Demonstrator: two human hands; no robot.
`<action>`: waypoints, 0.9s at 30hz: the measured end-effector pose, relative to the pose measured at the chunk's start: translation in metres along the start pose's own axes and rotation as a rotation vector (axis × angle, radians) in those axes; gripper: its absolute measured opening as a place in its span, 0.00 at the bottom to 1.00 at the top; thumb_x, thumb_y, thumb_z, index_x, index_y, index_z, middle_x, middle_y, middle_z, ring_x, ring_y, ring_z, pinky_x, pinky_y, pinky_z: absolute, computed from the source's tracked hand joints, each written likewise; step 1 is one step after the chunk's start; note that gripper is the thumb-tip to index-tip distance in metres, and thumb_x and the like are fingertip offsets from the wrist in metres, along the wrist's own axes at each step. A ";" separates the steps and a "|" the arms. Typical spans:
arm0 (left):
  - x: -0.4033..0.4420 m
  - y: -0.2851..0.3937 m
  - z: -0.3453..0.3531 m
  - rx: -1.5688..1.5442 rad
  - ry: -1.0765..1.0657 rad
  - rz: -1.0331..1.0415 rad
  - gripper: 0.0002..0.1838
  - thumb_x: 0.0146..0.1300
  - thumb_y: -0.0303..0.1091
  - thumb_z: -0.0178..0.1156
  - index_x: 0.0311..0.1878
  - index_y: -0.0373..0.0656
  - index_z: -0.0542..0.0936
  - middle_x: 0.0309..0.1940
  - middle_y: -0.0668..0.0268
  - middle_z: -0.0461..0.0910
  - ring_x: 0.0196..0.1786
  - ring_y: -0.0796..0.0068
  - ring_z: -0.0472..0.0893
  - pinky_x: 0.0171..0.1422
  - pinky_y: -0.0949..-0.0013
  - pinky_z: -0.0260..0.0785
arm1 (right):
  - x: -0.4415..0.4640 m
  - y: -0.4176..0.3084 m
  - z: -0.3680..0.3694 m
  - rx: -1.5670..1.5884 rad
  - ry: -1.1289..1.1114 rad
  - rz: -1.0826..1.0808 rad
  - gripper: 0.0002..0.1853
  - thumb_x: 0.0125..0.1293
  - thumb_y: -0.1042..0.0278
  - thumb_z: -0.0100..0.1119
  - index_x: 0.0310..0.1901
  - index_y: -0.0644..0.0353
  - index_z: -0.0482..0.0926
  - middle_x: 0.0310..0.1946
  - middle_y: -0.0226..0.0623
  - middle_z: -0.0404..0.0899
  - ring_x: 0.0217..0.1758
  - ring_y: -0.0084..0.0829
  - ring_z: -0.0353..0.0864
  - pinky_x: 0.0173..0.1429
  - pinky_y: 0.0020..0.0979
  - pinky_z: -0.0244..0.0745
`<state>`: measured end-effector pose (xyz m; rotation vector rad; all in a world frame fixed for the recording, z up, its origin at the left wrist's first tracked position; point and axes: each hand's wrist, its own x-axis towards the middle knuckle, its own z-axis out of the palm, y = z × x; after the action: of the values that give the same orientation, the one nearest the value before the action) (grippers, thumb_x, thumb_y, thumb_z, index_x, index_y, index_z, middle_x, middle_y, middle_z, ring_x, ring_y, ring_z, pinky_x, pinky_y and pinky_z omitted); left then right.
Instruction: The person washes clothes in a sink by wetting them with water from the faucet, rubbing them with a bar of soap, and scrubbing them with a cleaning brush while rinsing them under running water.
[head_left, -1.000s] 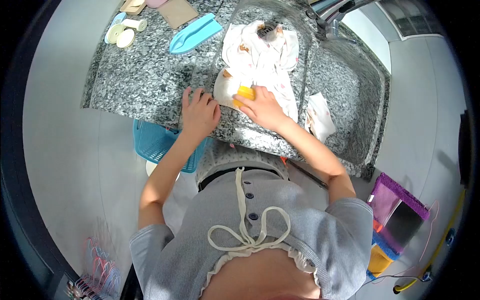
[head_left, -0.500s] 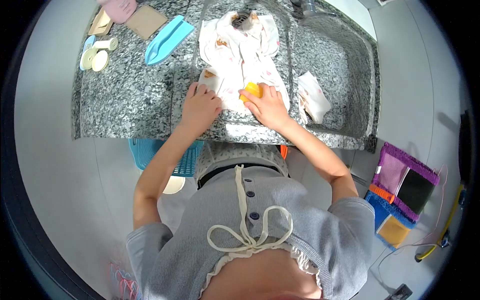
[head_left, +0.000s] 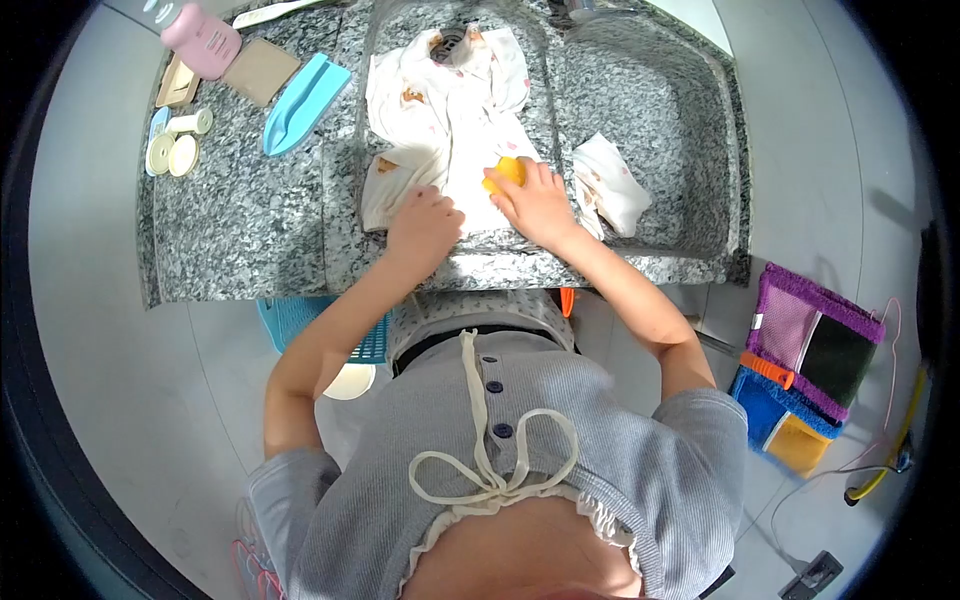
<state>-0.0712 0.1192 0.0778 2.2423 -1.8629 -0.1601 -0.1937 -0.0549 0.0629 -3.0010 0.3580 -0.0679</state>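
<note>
The right hand (head_left: pixel 541 205) grips a yellow block (head_left: pixel 506 174) against the white garment (head_left: pixel 465 135); the left hand (head_left: pixel 425 232) curls at its near edge (whether pinching cloth, I cannot tell)

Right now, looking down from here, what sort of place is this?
Probably a laundry or washing area: there's a speckled stone sink with a drain, a white patterned garment spread in it, and a light-blue brush beside it.
</note>
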 end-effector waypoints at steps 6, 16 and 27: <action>-0.007 0.000 -0.017 0.064 -0.026 -0.051 0.08 0.50 0.39 0.61 0.32 0.47 0.80 0.31 0.68 0.76 0.44 0.66 0.72 0.56 0.59 0.60 | 0.033 0.028 0.008 -0.097 0.086 0.073 0.22 0.60 0.54 0.52 0.57 0.38 0.70 0.45 0.43 0.68 0.47 0.41 0.66 0.49 0.39 0.61; 0.026 0.049 0.017 -0.108 0.065 -0.116 0.13 0.50 0.41 0.61 0.37 0.44 0.78 0.34 0.67 0.75 0.43 0.67 0.73 0.48 0.62 0.65 | 0.044 0.008 0.029 0.160 0.122 -0.273 0.23 0.61 0.51 0.51 0.58 0.40 0.67 0.46 0.47 0.66 0.49 0.46 0.65 0.52 0.42 0.61; 0.029 0.041 0.017 -0.240 0.020 -0.032 0.09 0.50 0.38 0.60 0.28 0.44 0.77 0.30 0.67 0.75 0.41 0.66 0.74 0.48 0.62 0.65 | 0.083 0.037 0.022 0.095 -0.098 -0.324 0.25 0.63 0.47 0.49 0.62 0.32 0.64 0.51 0.48 0.65 0.52 0.44 0.65 0.60 0.45 0.56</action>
<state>-0.1089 0.0818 0.0730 2.1031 -1.6973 -0.3458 -0.1201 -0.1080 0.0396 -2.9226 -0.1395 0.0318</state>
